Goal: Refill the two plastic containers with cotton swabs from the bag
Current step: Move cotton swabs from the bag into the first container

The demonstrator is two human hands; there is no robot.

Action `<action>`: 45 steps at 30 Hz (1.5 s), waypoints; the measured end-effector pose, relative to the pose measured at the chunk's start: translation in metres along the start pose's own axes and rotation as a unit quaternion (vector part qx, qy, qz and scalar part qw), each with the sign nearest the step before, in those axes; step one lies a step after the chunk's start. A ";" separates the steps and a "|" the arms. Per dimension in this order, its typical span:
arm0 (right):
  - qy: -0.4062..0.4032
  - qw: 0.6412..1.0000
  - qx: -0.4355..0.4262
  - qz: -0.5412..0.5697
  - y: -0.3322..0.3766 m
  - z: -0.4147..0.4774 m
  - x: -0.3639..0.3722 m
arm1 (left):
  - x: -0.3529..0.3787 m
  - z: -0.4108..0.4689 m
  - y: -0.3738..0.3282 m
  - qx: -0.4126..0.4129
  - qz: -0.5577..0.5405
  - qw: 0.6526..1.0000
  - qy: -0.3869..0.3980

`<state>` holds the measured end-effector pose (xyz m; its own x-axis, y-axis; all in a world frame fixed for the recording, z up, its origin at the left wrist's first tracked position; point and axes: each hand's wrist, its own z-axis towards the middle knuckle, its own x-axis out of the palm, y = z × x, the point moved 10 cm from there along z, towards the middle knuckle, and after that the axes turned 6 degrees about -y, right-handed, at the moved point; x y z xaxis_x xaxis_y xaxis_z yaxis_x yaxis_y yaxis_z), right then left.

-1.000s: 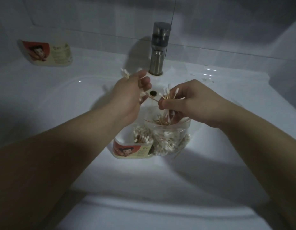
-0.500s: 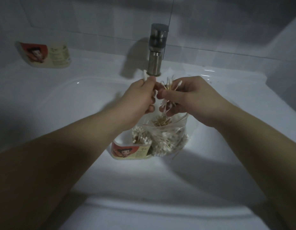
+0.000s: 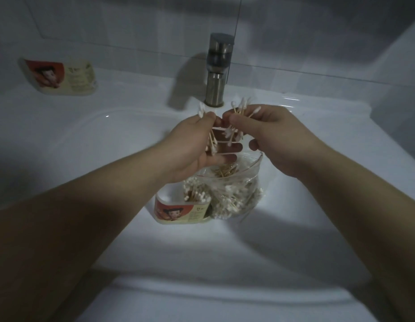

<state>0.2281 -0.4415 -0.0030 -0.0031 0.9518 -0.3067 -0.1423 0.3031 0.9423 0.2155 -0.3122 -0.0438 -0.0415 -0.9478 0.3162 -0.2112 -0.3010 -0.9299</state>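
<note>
both hands hover over the sink (image 3: 85, 140), thumbs almost touching, just in front of the faucet (image 3: 217, 70). the left hand (image 3: 195, 147) pinches a small sheaf of cotton swabs (image 3: 211, 138) between thumb and fingers. the right hand (image 3: 281, 138) grips a larger, splayed bunch (image 3: 241, 110). both bundles run roughly upright, leaning a little away from the person.

the coming move turns on what lies below. the open container (image 3: 176, 209) sits in the basin, beneath the left wrist and nearer the person, with swabs standing on end inside it. the held swabs roughly match that axis, and i judge the left hand the nearer one; a drop down and back would seat them. the bag (image 3: 239, 191) rests against the container's right side, under the right hand, with its mouth open.

the left wrist covers the container's far rim, so how full it is cannot be told. the second container (image 3: 59, 76) lies well apart on the ledge at far left. in this dim light i cannot tell whether it is open or filled.
</note>
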 end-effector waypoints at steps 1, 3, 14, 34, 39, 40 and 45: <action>0.002 1.000 0.004 -0.002 -0.001 -0.001 0.001 | 0.002 -0.001 0.002 -0.008 0.001 1.000 0.008; 0.004 1.000 0.012 -0.009 -0.001 -0.001 0.002 | 0.007 -0.002 0.005 -0.015 0.010 1.000 0.019; 0.018 0.997 0.038 0.067 -0.005 0.003 -0.001 | 0.008 0.000 0.005 -0.005 0.061 0.997 0.041; -0.013 0.995 0.038 0.090 -0.001 0.005 -0.013 | 0.010 -0.004 0.018 -0.048 0.137 0.987 0.068; 0.051 0.998 0.026 0.037 -0.002 0.000 0.003 | 0.013 -0.005 0.018 -0.054 0.110 0.989 0.081; 0.052 0.998 0.020 0.018 -0.002 -0.001 0.004 | 0.012 -0.005 0.018 -0.055 0.109 0.989 0.081; 0.003 1.000 0.011 0.029 0.000 0.004 -0.007 | 0.012 -0.005 0.017 -0.062 0.103 0.990 0.074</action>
<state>0.2316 -0.4484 -0.0006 -0.0160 0.9678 -0.2513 -0.1202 0.2477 0.9614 0.2068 -0.3283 -0.0550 -0.2373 -0.9590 0.1548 -0.3005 -0.0790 -0.9505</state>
